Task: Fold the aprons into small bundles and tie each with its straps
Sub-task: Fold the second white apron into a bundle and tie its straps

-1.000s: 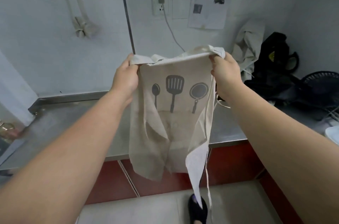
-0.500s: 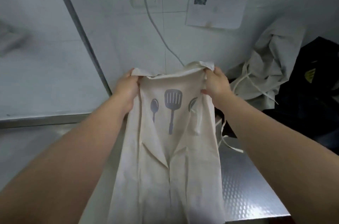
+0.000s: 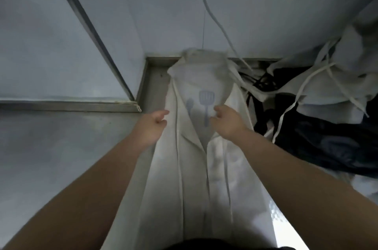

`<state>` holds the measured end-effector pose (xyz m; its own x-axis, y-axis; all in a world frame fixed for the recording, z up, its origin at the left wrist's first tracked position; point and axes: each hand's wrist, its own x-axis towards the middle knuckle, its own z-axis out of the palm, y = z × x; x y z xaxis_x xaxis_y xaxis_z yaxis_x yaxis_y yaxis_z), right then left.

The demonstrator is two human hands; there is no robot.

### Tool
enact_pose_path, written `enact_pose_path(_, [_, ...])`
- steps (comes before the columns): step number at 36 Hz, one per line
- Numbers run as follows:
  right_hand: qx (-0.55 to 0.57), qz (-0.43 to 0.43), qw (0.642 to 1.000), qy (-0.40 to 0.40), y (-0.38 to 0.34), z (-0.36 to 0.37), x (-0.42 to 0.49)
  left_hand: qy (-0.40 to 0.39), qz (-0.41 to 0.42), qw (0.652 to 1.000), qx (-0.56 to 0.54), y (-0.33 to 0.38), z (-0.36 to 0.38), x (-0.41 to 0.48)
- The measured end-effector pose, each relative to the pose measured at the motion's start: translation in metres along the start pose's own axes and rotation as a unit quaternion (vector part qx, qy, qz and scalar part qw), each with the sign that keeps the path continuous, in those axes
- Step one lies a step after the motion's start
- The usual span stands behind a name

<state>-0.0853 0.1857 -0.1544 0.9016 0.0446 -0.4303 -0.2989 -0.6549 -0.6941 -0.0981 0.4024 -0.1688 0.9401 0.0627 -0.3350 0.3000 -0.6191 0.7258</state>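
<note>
The left hand (image 3: 153,125) sits at the left edge of a cream cloth apron (image 3: 196,178), its fingers loosely curled with the thumb pointing toward the cloth; it touches the edge, but I cannot tell whether it actually has any fabric in its grip. The right hand (image 3: 227,123) is over the upper middle of the apron, fingers bent, pinching the edge of a folded-in flap just to the right of a grey spatula print (image 3: 206,104), with a grey spoon print (image 3: 190,105) to that print's left. Both bare forearms reach in from the bottom corners of the head view. The apron lies lengthwise on a dull stainless steel counter (image 3: 61,157), both long sides folded in toward the middle so it forms a narrow strip; its top end is bunched against the foot of the wall, and its lower end runs out of the bottom of the frame toward the person. To the right of the apron, a heap of pale cream cloth with long white straps (image 3: 327,84) leans against the wall, partly on top of a black fabric bundle (image 3: 327,143). A white cable (image 3: 212,12) hangs down the white tiled wall (image 3: 143,14) to just above the apron's top end, and a dark diagonal strip (image 3: 86,20) crosses the wall on the left.
</note>
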Motion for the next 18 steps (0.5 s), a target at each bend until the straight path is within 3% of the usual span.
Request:
enact_pose_path(4, [-0.031, -0.012, 0.998, -0.046, 0.014, 0.041, -0.007, -0.015, 0.026, 0.995, 0.094, -0.031, 0.014, -0.006])
enact_pose_path(7, [-0.198, -0.042, 0.976, -0.08, 0.021, 0.06, -0.011, -0.032, 0.053, 0.987, 0.149, -0.049, 0.021, -0.008])
enact_pose_path(10, [-0.302, -0.046, 0.951, -0.05, 0.024, 0.074, -0.009, -0.045, 0.066, 0.974, 0.213, -0.063, 0.022, -0.008])
enact_pose_path(13, [-0.323, -0.045, 0.945, 0.003, 0.026, 0.083, -0.004, -0.034, 0.064, 0.962, 0.262, -0.071, 0.022, -0.008])
enact_pose_path(18, [-0.271, -0.016, 0.961, 0.057, 0.021, 0.089, 0.006, 0.018, 0.067, 0.979, 0.193, -0.067, 0.025, -0.001])
